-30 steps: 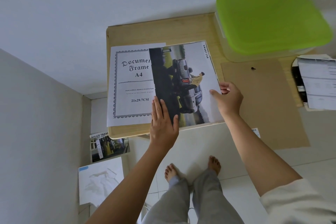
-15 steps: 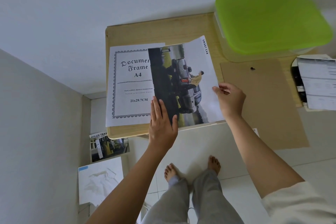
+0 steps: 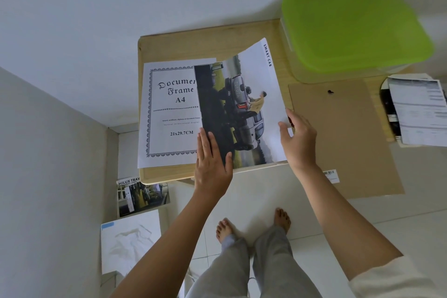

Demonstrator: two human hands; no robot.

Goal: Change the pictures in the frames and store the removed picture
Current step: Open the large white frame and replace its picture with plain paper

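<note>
A car picture marked "SMART CAB" [image 3: 244,106] lies on the wooden table [image 3: 208,41], overlapping a white "Document Frame A4" sheet [image 3: 169,113] to its left. My left hand [image 3: 212,159] rests flat on the picture's near left corner, fingers together. My right hand [image 3: 298,138] grips the picture's right edge and lifts it, so the far right corner curls up off the table. A brown backing board [image 3: 343,133] lies to the right, partly overhanging the table's front edge.
A clear box with a green lid [image 3: 353,29] stands at the table's far right. Printed papers [image 3: 418,111] lie at the right edge. On the floor at left lie another car print [image 3: 141,197] and a white sheet [image 3: 130,239]. My feet stand below.
My right hand has raised the picture's right edge, and its far right corner now curls higher off the table. My left hand stays pressed on the near left corner.
</note>
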